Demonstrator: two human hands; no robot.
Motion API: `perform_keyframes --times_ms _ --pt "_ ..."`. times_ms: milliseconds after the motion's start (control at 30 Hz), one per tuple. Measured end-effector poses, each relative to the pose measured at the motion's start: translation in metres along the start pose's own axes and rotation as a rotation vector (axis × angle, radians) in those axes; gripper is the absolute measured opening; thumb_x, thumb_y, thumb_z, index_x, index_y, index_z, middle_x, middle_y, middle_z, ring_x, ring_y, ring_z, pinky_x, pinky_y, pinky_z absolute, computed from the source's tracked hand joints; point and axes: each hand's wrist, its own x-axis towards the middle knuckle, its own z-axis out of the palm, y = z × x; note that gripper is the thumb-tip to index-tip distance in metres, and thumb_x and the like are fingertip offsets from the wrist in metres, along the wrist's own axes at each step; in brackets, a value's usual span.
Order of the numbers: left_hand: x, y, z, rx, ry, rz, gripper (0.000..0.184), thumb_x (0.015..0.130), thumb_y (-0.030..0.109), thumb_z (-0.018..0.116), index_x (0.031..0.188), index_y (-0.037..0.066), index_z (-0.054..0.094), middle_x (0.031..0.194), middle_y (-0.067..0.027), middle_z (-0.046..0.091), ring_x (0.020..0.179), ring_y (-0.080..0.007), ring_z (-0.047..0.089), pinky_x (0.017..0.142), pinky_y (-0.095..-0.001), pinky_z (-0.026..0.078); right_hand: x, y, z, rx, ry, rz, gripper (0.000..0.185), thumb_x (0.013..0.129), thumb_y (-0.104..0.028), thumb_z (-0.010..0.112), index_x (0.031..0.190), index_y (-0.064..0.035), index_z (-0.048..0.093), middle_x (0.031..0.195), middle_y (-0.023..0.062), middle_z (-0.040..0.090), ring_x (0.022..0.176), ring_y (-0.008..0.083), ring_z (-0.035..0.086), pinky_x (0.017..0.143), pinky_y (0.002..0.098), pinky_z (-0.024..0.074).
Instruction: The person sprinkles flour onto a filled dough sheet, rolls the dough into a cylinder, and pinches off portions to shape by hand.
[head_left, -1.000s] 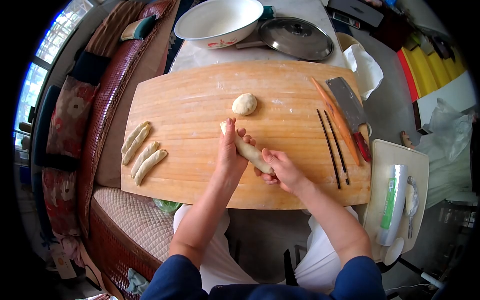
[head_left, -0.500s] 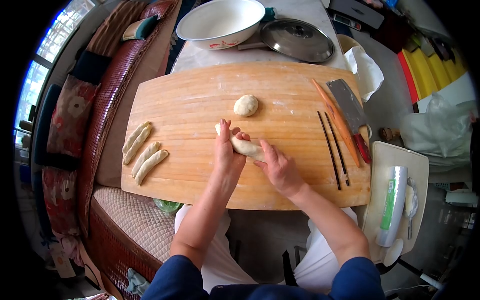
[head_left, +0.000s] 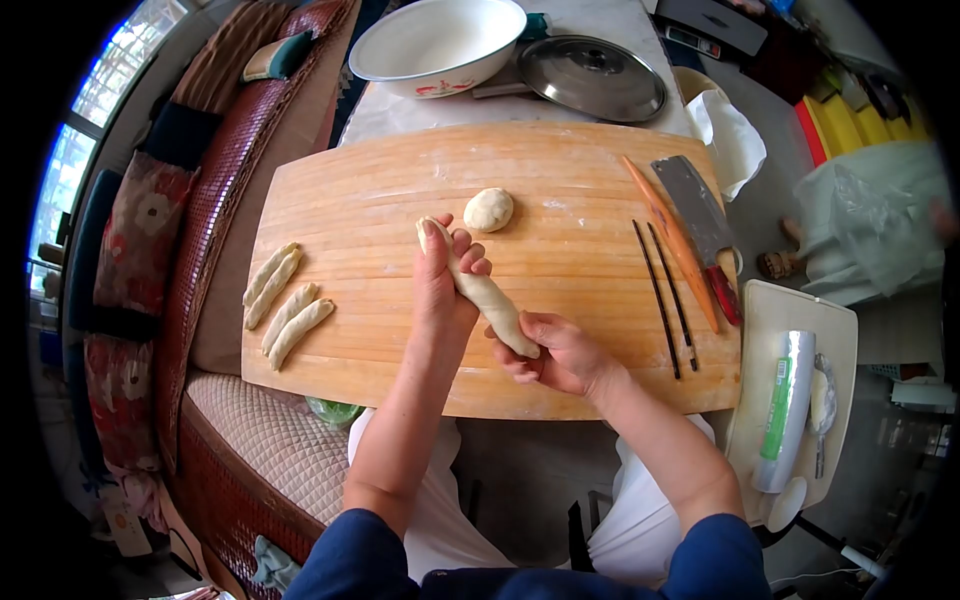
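A thick pale rope of dough (head_left: 487, 302) stretches slantwise between my hands, above the wooden board (head_left: 380, 190). My left hand (head_left: 445, 275) is closed around its upper end, with the tip showing past the thumb. At the lower end, my right hand (head_left: 555, 352) pinches the dough between thumb and fingers. Just beyond my left hand rests a round ball of dough (head_left: 489, 210). Several twisted dough strips (head_left: 300, 333) lie in two groups on the board's left side.
On the board's right are two dark chopsticks (head_left: 657, 300), a wooden rolling pin (head_left: 672, 240) and a cleaver (head_left: 695, 205). Behind stand a white enamel basin (head_left: 440, 50) and a lidded pan (head_left: 592, 75). A tray at right holds a plastic wrap roll (head_left: 785, 410).
The dough rope shows longer between my hands. My right hand has moved down and toward me, while my left has shifted slightly left and away from me.
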Motion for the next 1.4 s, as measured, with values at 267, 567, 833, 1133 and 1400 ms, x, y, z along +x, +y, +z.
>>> perform_keyframes --times_ms 267,567,833,1133,1400 --pt "-0.005 -0.016 -0.002 0.023 0.300 0.008 0.037 0.096 0.042 0.061 0.106 0.009 0.049 0.081 -0.0032 0.050 0.070 -0.0146 0.048 0.068 -0.0313 0.049 0.002 0.011 0.008 -1.798 0.501 -0.910 0.064 0.081 -0.013 0.077 0.137 -0.0029 0.047 0.108 0.0142 0.061 0.088 0.0271 0.063 0.068 0.0357 0.0542" --pt "0.000 -0.014 -0.013 0.028 0.064 0.022 0.035 0.100 0.043 0.055 0.102 0.008 0.051 0.082 -0.0033 0.052 0.074 -0.0167 0.052 0.080 -0.0361 0.049 0.002 -0.002 -0.013 -0.297 0.213 -0.110 0.045 0.101 -0.043 0.053 0.115 -0.0001 0.056 0.073 0.0001 0.050 0.053 0.0047 0.036 0.045 0.0202 0.0302" --pt "-0.006 -0.012 0.001 -0.039 -0.104 -0.031 0.033 0.101 0.045 0.053 0.103 0.012 0.052 0.081 -0.0005 0.049 0.069 -0.0108 0.047 0.073 -0.0286 0.049 0.003 0.006 -0.009 0.240 -0.175 0.041 0.054 0.105 -0.048 0.036 0.115 0.0007 0.056 0.074 0.0029 0.050 0.055 0.0087 0.039 0.051 0.0219 0.0353" --pt "0.006 -0.015 -0.031 -0.007 0.252 0.005 0.034 0.100 0.045 0.055 0.104 0.011 0.049 0.080 -0.0032 0.050 0.066 -0.0151 0.047 0.066 -0.0304 0.048 0.009 0.016 -0.002 -1.364 0.461 -0.815 0.045 0.096 -0.026 0.064 0.129 0.0015 0.052 0.108 0.0138 0.062 0.091 0.0210 0.064 0.071 0.0346 0.0518" --pt "0.002 -0.015 -0.022 0.012 0.166 0.024 0.033 0.100 0.044 0.054 0.099 0.011 0.050 0.083 -0.0043 0.051 0.072 -0.0182 0.051 0.077 -0.0373 0.049 0.012 0.016 -0.014 -1.325 0.453 -0.574 0.044 0.098 -0.028 0.061 0.130 -0.0002 0.049 0.095 0.0120 0.059 0.069 0.0183 0.059 0.058 0.0306 0.0478"
